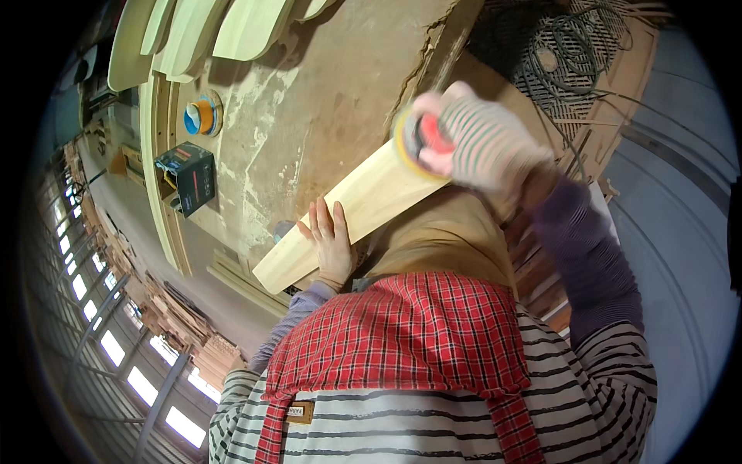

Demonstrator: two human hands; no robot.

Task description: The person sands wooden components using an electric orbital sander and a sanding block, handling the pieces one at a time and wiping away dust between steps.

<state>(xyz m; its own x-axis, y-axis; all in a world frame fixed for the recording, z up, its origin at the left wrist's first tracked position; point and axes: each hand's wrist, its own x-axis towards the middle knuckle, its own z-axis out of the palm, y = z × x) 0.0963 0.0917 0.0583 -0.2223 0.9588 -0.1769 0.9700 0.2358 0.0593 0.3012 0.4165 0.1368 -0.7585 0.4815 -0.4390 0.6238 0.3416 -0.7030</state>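
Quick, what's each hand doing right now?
Left hand: open, fingers extended on the pale board.
Right hand, gloved: closed around a round red tool.

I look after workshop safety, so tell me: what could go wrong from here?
The left hand rests ungloved on the pale board; it might get scraped if the round tool in the right hand slid that way. No clamp shows on the board, so it might shift. The loosely coiled cables might trip someone.
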